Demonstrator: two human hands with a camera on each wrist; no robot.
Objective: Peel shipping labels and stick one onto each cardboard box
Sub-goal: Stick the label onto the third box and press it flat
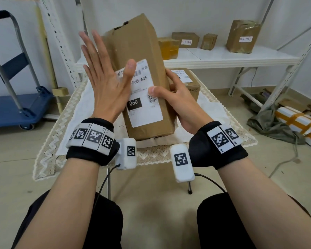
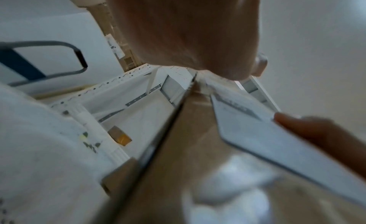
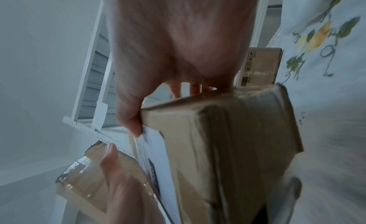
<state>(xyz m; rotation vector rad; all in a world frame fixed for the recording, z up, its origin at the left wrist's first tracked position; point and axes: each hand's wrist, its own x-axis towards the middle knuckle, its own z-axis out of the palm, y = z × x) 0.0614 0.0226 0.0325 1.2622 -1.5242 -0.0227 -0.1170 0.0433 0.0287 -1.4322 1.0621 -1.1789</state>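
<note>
The tall box (image 1: 144, 72) stands tilted on the table (image 1: 65, 133), leaning away from the person, with a white label (image 1: 145, 108) already lying on its near face. The right hand (image 1: 180, 105) grips the box's right edge, thumb on the label's right margin and fingers curled round the side. The left hand (image 1: 104, 79) is flat and spread, fingers straight, its thumb on the label's upper part; whether the palm touches is unclear. This looks like the smoothing-down stage for this box, so its labelling seems nearly finished. Behind it on the table a second box (image 1: 188, 81) already carries a label on top. On the shelf (image 1: 223, 56), two boxes show small white tags, while a small box (image 1: 209, 41) and a yellow-taped box (image 1: 169, 46) show none from here, so they may remain. No label sheet is visible.
</note>
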